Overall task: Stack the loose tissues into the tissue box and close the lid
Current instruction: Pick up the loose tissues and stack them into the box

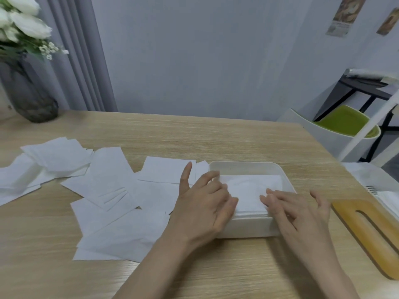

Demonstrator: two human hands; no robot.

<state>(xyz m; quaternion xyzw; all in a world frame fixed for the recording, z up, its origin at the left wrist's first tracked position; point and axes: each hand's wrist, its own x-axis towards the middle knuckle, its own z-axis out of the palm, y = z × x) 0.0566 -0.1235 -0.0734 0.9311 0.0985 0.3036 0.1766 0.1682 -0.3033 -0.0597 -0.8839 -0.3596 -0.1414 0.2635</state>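
Wooden table (216, 137), lid (367, 231) cut off rightward

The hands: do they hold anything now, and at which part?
Nothing is gripped. The left hand and right hand press flat fingers on the tissues inside the box.

Light wood-grain table (216, 139). On it: loose white tissues (112, 190) scattered over the left and centre, overlapping, some in a small heap at far left. White open tissue box (244, 166) right of centre, its left side beside the nearest tissues, with a stack of tissues inside. Wooden lid (371, 236) with a long slot lies flat near the right edge, apart from the box. Dark glass vase (32, 98) with white flowers at far left corner. White plastic packaging (371, 175) at right edge.
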